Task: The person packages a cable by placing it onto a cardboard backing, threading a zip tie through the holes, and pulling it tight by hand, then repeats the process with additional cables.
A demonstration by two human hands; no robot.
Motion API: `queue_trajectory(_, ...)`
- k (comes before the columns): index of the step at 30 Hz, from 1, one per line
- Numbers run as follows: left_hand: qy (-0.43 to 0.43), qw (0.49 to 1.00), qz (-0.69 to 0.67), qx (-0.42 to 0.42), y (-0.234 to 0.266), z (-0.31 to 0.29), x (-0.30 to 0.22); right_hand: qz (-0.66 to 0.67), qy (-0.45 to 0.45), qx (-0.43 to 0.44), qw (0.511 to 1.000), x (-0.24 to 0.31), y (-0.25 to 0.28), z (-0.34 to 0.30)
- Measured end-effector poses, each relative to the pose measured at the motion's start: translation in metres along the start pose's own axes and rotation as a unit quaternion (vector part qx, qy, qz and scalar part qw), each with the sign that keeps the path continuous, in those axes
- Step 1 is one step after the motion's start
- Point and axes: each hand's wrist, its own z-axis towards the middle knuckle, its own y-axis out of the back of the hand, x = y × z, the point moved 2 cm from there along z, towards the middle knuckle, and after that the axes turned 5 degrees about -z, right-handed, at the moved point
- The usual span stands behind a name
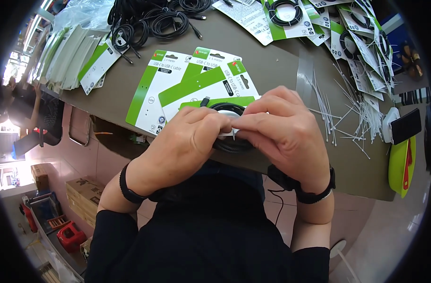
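Observation:
A coiled black cable [230, 145] lies against a green and white backing card [247, 100] near the table's front edge, with its plug showing above my left hand. My left hand [186, 137] is closed at the left side of the coil, thumb and fingers pinching at its middle. From the right, my right hand [288, 129] pinches a thin white cable tie [234, 133] over the coil; the fingertips of both hands meet there. My fingers hide part of the coil and most of the tie. Just beyond lie several overlapping flat cards [147, 96] with no cable on them.
Loose white cable ties [369, 115] are spread at the right, beside a phone-like black screen [406, 126] and a lime-green bin [401, 167]. Carded cables [352, 45] pile up at the far right. Loose black cables [166, 23] and stacked cards [69, 59] sit far left.

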Motion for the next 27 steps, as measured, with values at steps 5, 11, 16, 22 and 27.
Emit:
queue_trajectory(5,0.007,1.000,-0.016,-0.006,0.000,-0.007,0.002,0.007,-0.011,0.033,0.999,0.001,-0.010,0.001)
queue_trajectory(11,0.010,0.999,-0.026,0.028,0.001,-0.008,0.014,0.048,-0.013,0.062,0.997,-0.007,-0.016,0.004)
queue_trajectory(16,0.059,0.980,-0.179,0.058,0.021,0.014,0.010,0.093,0.056,0.133,0.985,-0.007,0.022,0.028)
queue_trajectory(22,0.169,0.934,-0.245,0.197,0.024,0.031,0.012,0.088,0.052,0.164,0.981,-0.014,0.019,0.026)
queue_trajectory(27,0.099,0.958,-0.253,0.092,0.013,0.023,0.015,0.132,-0.015,0.112,0.985,-0.022,0.014,0.010)
